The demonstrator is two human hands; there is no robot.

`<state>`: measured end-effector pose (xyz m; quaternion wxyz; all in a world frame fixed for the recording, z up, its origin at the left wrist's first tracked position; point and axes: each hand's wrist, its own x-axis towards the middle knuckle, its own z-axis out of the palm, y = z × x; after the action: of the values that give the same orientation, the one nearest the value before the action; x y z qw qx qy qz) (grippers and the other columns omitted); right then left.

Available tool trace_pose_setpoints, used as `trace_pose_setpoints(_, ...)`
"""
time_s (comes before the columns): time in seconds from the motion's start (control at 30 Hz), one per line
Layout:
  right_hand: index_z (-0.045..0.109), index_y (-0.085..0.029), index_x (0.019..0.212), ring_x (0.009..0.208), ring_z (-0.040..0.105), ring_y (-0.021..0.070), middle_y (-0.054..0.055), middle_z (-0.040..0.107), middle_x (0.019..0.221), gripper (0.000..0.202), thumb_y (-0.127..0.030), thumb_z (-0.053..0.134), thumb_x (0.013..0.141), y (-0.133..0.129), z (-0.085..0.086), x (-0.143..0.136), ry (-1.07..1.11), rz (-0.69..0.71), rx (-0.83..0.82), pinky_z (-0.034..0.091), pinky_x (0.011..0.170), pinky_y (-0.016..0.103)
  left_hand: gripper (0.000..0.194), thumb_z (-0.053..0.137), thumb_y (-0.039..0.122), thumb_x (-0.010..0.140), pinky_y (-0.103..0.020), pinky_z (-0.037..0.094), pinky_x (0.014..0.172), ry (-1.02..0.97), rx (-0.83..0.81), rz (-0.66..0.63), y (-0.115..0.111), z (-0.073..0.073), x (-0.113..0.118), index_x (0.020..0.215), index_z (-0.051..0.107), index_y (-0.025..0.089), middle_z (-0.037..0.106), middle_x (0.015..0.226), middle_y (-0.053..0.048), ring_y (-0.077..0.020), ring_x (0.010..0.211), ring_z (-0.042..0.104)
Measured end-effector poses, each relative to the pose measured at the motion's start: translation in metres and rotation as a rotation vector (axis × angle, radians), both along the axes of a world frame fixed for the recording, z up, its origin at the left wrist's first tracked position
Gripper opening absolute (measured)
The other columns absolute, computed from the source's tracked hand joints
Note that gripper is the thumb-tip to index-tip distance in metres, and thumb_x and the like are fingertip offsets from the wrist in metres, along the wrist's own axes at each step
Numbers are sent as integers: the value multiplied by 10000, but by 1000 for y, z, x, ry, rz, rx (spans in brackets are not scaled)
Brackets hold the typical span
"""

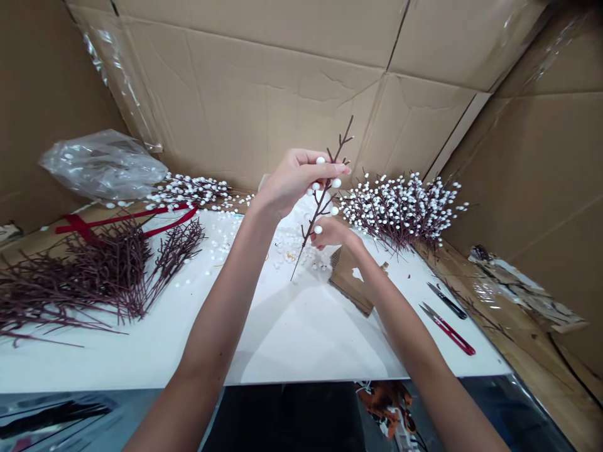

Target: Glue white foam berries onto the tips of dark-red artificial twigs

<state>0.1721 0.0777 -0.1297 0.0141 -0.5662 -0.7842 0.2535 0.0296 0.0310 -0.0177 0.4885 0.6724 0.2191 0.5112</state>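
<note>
My left hand point(306, 172) pinches a brown artificial twig point(320, 204) near its upper part, thumb across the stem. The twig slants above the table, its bare tip upward, with several white foam berries point(336, 183) on its side branches. Lower down, beside the stem, my right hand point(330, 232) is closed, fingers curled. A white berry point(318, 230) shows at its fingertips, but what the fingers grip is partly hidden. Behind and below both hands lies a scatter of loose white berries point(308, 254) on the white table point(296, 333).
Bare brown twigs point(117, 270) are heaped at left with a red ribbon point(117, 216). Berried twigs point(400, 207) lie back right, others point(188, 188) back left by a plastic bag point(103, 166). Cardboard point(353, 279), black snips point(447, 300) and red snips point(447, 329) lie at right.
</note>
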Motion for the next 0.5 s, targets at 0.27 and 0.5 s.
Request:
trace_pose_setpoints(0.27,621,-144,993,884,614,168,47,632,1039,211,-263,623,818,-3,-7,-7,33,93,74,527,771,322,259,709,205,653,-270,386,607,24,31,10,-5,-1,1,499,513,136,564,647,-22,-110,674,561)
trace_pose_setpoints(0.5,592,-142,1060,905,612,168,57,617,1072,256,-303,566,863,-9,-31,-22,89,158,90,533,767,346,245,704,204,660,-268,368,612,25,-18,34,-5,-1,2,512,523,132,560,659,-26,-113,689,555)
